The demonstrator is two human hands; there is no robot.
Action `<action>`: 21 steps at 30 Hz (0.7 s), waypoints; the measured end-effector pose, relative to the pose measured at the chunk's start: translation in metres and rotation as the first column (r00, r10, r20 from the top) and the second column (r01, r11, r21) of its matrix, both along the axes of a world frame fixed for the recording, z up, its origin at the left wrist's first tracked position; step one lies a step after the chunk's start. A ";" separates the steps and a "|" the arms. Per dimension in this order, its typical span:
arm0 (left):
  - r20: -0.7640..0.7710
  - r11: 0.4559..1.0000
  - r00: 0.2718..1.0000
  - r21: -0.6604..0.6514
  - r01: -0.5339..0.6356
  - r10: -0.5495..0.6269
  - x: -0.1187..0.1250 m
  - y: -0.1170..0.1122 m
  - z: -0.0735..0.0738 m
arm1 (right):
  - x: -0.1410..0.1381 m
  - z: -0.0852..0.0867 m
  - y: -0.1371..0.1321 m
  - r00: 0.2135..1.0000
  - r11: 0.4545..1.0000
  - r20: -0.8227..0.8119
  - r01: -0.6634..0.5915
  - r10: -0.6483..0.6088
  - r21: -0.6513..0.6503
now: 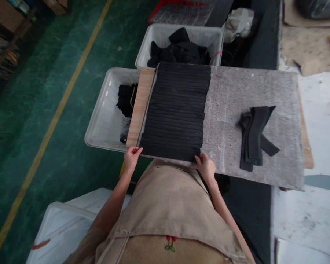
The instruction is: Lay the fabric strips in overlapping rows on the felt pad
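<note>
Black strips [178, 106] lie side by side in an overlapping row on a grey, worn board [225, 91]. My left hand [132, 158] pinches the left end of the nearest black strip [170, 152] at the board's front edge. At that strip's right end, my right hand [206, 167] is closed, thumb and fingers together on the corner. Further right on the board, several loose black strips [254, 139] are heaped and cross one another. A pale wooden plank [141, 106] shows from under the board's left side.
A white bin [99, 121] with black pieces stands beneath the plank at left. Behind the board is another white bin [143, 47] full of black pieces. A white container [71, 220] sits at lower left. To the right runs a white worktable [324, 110]. A yellow line [63, 102] crosses the green floor.
</note>
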State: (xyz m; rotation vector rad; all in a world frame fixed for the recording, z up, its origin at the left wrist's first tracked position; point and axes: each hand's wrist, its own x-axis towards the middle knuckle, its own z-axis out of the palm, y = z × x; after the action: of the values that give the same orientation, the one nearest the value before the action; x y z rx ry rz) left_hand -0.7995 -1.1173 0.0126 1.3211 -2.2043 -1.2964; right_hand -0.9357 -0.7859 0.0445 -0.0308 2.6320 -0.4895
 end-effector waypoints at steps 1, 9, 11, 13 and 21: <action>-0.002 1.000 1.000 0.008 -0.005 0.005 0.000 0.000 -0.001 | 0.000 0.001 0.000 1.000 1.000 0.003 0.003 -0.003 0.001; 0.011 0.995 0.998 0.078 -0.058 0.057 -0.005 0.000 0.000 | -0.002 0.006 0.002 0.999 1.000 0.040 0.008 -0.008 -0.020; 0.002 0.993 0.998 0.108 -0.056 0.056 -0.006 0.001 0.001 | -0.002 0.007 0.004 0.999 0.999 0.047 0.010 -0.008 -0.039; -0.005 0.991 0.998 0.124 -0.058 0.059 -0.006 0.001 0.002 | -0.002 0.007 0.004 0.998 0.999 0.057 0.005 -0.002 -0.038; -0.009 0.984 0.997 0.163 -0.075 0.077 -0.007 0.002 0.003 | 0.001 0.007 -0.001 1.000 0.991 0.016 0.011 -0.014 0.133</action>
State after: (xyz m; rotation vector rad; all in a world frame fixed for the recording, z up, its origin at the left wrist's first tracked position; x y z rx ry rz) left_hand -0.8068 -1.1157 0.0159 1.4326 -2.0531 -1.4796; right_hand -0.9342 -0.7871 0.0517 0.0321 2.6436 -0.3155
